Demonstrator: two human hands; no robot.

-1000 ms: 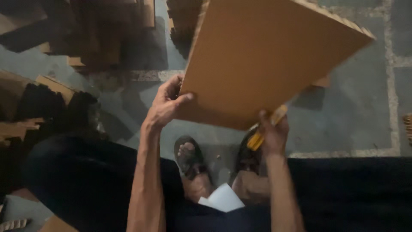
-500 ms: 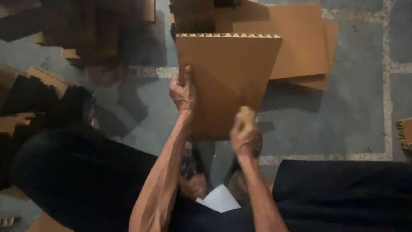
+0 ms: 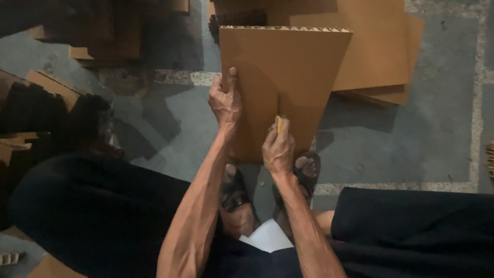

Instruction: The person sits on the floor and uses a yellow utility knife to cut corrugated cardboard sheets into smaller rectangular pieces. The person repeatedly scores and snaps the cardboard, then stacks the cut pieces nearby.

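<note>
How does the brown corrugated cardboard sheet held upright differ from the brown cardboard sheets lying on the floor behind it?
The held brown corrugated cardboard sheet stands on edge, gripped by the left hand; the floor sheets lie flat, untouched. The right hand presses a yellow tool to the held one. Both are plain brown.

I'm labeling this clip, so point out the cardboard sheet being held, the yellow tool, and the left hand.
cardboard sheet (image 3: 298, 67), head view, bare upper face.
yellow tool (image 3: 278, 123), head view, tip above fist.
left hand (image 3: 225, 100), head view, back of hand.

Bare grey floor (image 3: 442, 128) lies open to the right of the upright cardboard sheet (image 3: 283, 77). Behind it, stacked cardboard sheets (image 3: 375, 46) block the way. Dark cardboard piles (image 3: 56, 118) crowd the left; sandalled feet (image 3: 303, 170) sit just beneath.
</note>
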